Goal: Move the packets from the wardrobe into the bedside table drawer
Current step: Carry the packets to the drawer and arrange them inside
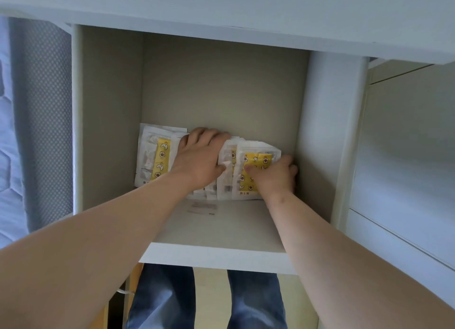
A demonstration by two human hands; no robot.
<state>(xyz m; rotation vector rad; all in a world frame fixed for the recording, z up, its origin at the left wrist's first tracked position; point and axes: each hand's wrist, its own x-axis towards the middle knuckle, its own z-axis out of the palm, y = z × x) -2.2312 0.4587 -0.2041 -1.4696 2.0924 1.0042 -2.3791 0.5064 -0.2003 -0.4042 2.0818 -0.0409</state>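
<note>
Both your hands are deep inside an open white cubby (pixel 108 112). The packets (pixel 154 156), white with yellow printed strips, stand in a loose row on the shelf (pixel 221 232), leaning against the back wall. Your left hand (pixel 199 156) lies over the middle of the row, fingers hooked over the top edges, holding them. Your right hand (pixel 277 177) grips the right end of the row, with the thumb pressed on a yellow front and the fingers wrapped round the far edge. The leftmost packets are untouched. A small slip (pixel 203 208) lies flat on the shelf just in front of the row. Your jeans (pixel 162 296) show below the shelf edge. A grey mattress (pixel 37 107) is just left of the cubby.
</note>
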